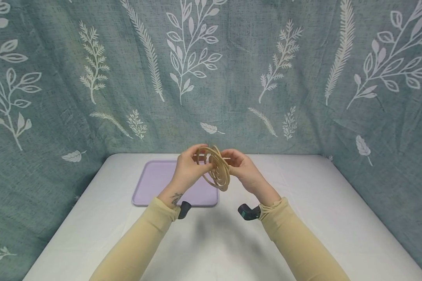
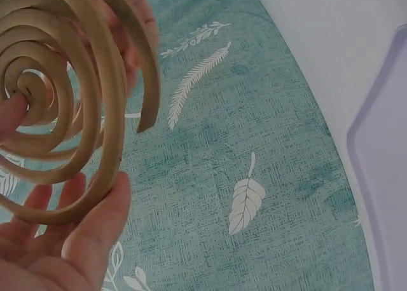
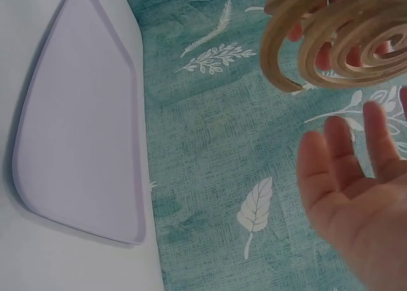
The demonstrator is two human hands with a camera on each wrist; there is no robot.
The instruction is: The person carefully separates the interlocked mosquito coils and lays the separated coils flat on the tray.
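Both hands hold a tan spiral mosquito coil up in front of me, raised over the table and tilted almost on edge. My left hand grips it from the left. In the left wrist view its thumb lies by the centre of the mosquito coil and its fingers support the outer ring. From the right, the thumb and index finger of my right hand meet the coil's edge. Its other fingers fan out below the mosquito coil. One flat strip end hangs apart from the rings.
A lilac tray lies on the white table, behind and to the left, partly hidden by my left hand. Green fabric with white leaf prints encloses the back and sides. A dark wrist camera sits below the right cuff.
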